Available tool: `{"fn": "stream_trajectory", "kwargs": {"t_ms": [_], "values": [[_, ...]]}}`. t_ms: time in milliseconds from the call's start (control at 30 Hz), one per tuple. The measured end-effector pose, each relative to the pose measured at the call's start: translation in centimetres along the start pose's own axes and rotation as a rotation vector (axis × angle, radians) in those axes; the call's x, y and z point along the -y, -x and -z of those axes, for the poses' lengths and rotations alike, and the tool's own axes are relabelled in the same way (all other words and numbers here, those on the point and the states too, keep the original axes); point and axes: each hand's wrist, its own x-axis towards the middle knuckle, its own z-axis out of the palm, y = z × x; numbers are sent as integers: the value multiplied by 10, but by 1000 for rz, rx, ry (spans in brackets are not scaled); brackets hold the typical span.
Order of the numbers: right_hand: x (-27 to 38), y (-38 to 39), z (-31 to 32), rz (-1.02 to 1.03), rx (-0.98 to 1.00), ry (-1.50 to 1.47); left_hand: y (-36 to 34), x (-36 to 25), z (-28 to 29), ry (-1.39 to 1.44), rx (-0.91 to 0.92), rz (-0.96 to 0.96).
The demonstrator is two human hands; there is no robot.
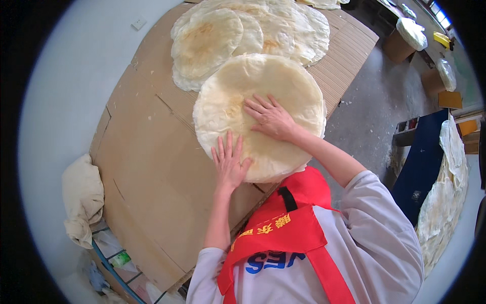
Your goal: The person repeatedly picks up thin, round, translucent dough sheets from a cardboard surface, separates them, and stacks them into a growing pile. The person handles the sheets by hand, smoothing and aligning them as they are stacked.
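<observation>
A thick stack of round, pale cream flatbread-like sheets (283, 81) lies at the right-hand edge of a cardboard-covered table, close to my body. My left hand (232, 163) rests flat on the near left part of the top sheet, fingers spread. Nearer the middle, my right hand (273, 119) also lies flat on it with the fingers apart. Neither hand grips anything. Beyond the stack, more round sheets (207, 43) overlap one another at the far end, some with light brown patches.
Brown cardboard (152, 192) covers the tabletop. A beige cloth bundle (83, 195) hangs by the left wall. At right, more pale sheets (445, 187) lie beside a dark blue panel (420, 167). Brown bins (398, 46) with white plastic liners stand on the grey floor (372, 101).
</observation>
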Motion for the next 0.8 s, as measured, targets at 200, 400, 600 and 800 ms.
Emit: {"fn": "stream_trajectory", "kwargs": {"t_ms": [200,400,600,800], "values": [[1,-4,6,14,51,9,1,3,0,26,-37,-33],[4,19,12,-76,8,26,1,3,-7,43,-85,-43],[8,19,8,-87,5,33,2,3,-13,59,-121,-47],[-1,9,24,-52,120,25,-2,1,-11,57,-129,-28]]}}
